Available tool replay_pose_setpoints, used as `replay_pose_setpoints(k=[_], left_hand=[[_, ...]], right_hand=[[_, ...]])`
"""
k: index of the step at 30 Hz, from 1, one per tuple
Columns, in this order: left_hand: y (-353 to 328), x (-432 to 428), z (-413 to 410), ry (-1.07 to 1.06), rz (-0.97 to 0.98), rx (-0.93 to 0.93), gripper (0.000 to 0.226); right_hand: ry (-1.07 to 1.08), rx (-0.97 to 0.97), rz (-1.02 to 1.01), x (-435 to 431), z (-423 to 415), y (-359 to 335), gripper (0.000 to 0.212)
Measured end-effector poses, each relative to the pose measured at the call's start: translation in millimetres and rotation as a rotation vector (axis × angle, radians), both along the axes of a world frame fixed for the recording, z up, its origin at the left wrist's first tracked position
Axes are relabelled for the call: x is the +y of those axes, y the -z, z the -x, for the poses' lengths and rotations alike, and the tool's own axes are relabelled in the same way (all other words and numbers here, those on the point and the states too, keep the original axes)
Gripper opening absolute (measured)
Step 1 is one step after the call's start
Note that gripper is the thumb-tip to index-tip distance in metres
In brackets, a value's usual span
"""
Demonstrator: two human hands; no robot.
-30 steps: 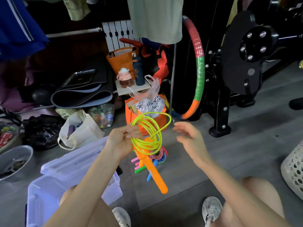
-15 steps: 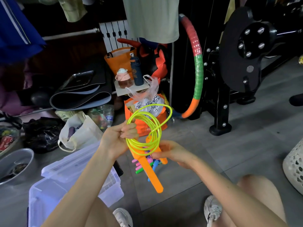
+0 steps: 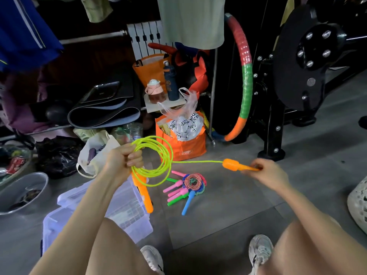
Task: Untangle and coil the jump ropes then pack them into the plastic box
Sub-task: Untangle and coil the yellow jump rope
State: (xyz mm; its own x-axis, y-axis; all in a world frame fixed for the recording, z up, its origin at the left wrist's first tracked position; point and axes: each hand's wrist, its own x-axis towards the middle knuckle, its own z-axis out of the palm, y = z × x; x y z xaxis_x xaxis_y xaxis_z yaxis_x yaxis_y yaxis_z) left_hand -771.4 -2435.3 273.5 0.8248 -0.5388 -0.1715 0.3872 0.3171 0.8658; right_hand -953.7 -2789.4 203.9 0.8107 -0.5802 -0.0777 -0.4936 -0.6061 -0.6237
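**Suddenly taut: one handle drawn out of the coil**

Half a second earlier both orange handles had dangled together under the loops, with the right hand reaching in beneath them. By this moment the right hand [image 3: 272, 173], at centre right of the frame, had pinched the thin end of one orange handle [image 3: 232, 164] between thumb and fingertips and carried it well away from the coil. A single straight run of cord now stretched between the two.

The left hand [image 3: 123, 161], at centre left, was closed in a fist round one side of the yellow-green rope [image 3: 158, 155], holding its loops together in the air. The second orange handle [image 3: 144, 193] hung straight down below that fist, in front of the plastic box [image 3: 127, 213] at lower left.

Lower in the centre, a bundle of coiled ropes [image 3: 193, 182] with pink, green and blue handles lay on the floor [image 3: 228, 205], outside the box.

Judging by this, the free tail was probably being pulled straight so it could be wrapped round the loops or tucked in to finish the coil. Nothing could be seen packed in the box; both the yellow-green rope and the bundle were outside it.
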Motion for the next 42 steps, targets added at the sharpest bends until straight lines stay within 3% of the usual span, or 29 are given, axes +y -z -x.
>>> replay_pose_setpoints(k=[1,5,7,11,16,18,19,23,25,28,32,35,38,42], left_hand=[[1.1,-3.0,3.0,-0.007,-0.066,-0.03,0.021],[-0.7,-16.5,17.6,-0.005,-0.215,-0.055,0.035],[0.0,-21.2,21.8,0.012,-0.277,-0.099,0.036],[4.8,-27.5,31.5,0.036,-0.411,-0.218,0.04],[2.1,-36.2,42.5,0.123,-0.376,-0.195,0.044],[1.1,-39.6,45.0,0.116,-0.357,-0.199,0.043],[0.4,-40.7,44.7,0.1,-0.34,-0.185,0.043],[-3.1,-39.0,36.9,0.051,-0.07,0.143,0.036],[-3.7,-40.0,36.4,0.035,0.011,0.253,0.034],[-0.1,-46.9,43.5,0.033,-0.037,0.24,0.036],[7.7,-57.7,53.5,-0.042,-0.087,0.199,0.041],[10.7,-59.7,58.1,-0.1,-0.148,0.149,0.047],[9.8,-55.4,56.7,-0.088,-0.187,0.135,0.036],[4.4,-50.8,53.2,-0.082,-0.157,0.145,0.034]], right_hand=[[0.013,-0.064,-0.077,3.0,-1.6,-7.9,0.026],[-0.028,-0.344,-0.7,23.2,-4.4,-47.6,0.024],[-0.106,-0.447,-0.793,35.2,-2.9,-67.9,0.024],[-0.181,-0.609,-0.757,65.0,-7.3,-95.5,0.013],[-0.271,-0.722,-1.089,107.0,-18.4,-108.8,0.031],[-0.341,-0.688,-0.953,117.4,-18.8,-106.2,0.029],[-0.39,-0.643,-0.776,120.3,-18.0,-102.7,0.031],[-0.513,-0.451,0.42,124.2,-17.3,-80.6,0.041],[-0.646,-0.331,0.668,130.9,-14.9,-77.6,0.048],[-0.737,-0.079,0.77,142.7,-16.5,-84.1,0.069],[-0.674,-0.231,1.03,146.4,-33.5,-95.3,0.043],[-0.715,-0.248,0.86,138.6,-43.1,-100.1,0.035],[-0.665,-0.417,0.701,126.6,-46.7,-98.6,0.031],[-0.616,-0.419,0.411,123.1,-40.3,-98.2,0.029]])
